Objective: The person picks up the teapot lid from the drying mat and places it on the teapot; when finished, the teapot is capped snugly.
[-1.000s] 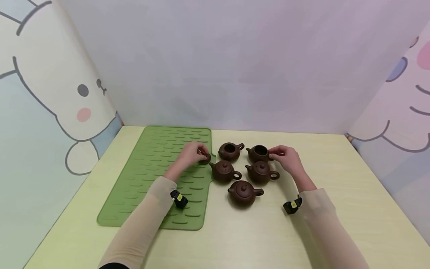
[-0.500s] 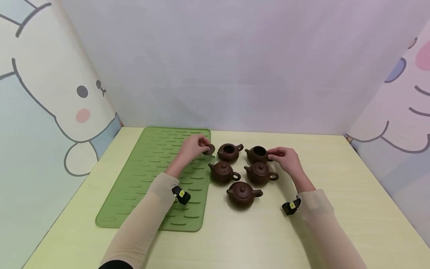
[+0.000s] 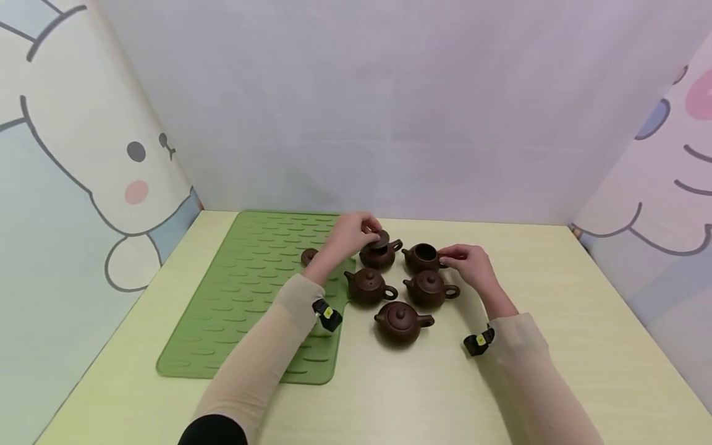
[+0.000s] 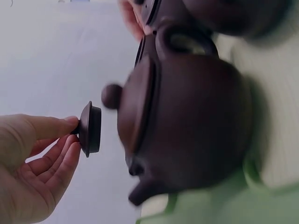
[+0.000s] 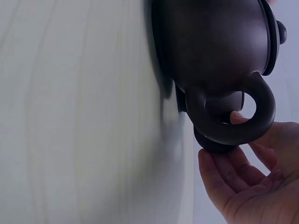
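Note:
My left hand (image 3: 349,236) pinches a dark brown teapot lid (image 4: 88,129) by its knob. In the head view the lid is just over the mouth of the back-left teapot (image 3: 376,259). My right hand (image 3: 474,267) pinches the handle of the back-right teapot (image 3: 417,263), whose round mouth is uncovered. In the right wrist view, a nearer teapot's looped handle (image 5: 268,109) partly hides that grip. A second lid (image 3: 309,256) lies on the green mat (image 3: 245,309), behind my left forearm in the head view.
Three lidded teapots stand in front of the back pair: the middle-left one (image 3: 367,285), the middle-right one (image 3: 427,289) and the front one (image 3: 398,322). They stand close together on the pale wooden table (image 3: 423,395), right of the mat.
My left hand has lifted the lid off the mat and carried it right, over the back-left teapot. The second lid has come into view. My right hand stays at the back-right teapot's handle.

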A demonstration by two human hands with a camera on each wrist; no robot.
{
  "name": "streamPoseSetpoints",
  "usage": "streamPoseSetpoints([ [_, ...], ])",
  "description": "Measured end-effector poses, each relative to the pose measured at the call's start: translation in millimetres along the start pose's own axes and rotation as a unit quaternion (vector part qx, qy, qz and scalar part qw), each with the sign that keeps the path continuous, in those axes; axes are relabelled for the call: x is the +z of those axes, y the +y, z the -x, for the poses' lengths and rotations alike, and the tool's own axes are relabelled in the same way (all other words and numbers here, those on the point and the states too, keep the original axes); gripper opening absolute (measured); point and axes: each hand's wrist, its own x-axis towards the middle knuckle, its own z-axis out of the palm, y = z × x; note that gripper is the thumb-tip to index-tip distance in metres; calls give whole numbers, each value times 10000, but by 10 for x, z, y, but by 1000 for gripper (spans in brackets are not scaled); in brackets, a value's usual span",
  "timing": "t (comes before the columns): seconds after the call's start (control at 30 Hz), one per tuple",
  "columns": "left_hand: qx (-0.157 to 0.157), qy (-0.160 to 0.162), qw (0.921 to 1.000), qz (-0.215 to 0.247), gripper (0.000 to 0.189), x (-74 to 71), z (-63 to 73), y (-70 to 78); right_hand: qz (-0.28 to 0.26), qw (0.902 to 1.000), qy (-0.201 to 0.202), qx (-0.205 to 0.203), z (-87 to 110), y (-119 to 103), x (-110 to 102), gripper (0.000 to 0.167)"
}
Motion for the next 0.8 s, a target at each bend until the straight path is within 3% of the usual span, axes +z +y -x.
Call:
streamPoseSetpoints([
  [0.37,482,-296,9984,-89,10,279,-81,311,66,9999,-67,-119,-18,-9,17,25],
  [0.8,563,-429,9965,-449,10,548,-93,435,-42,9992,-338,-229,-15,6,14,24],
])
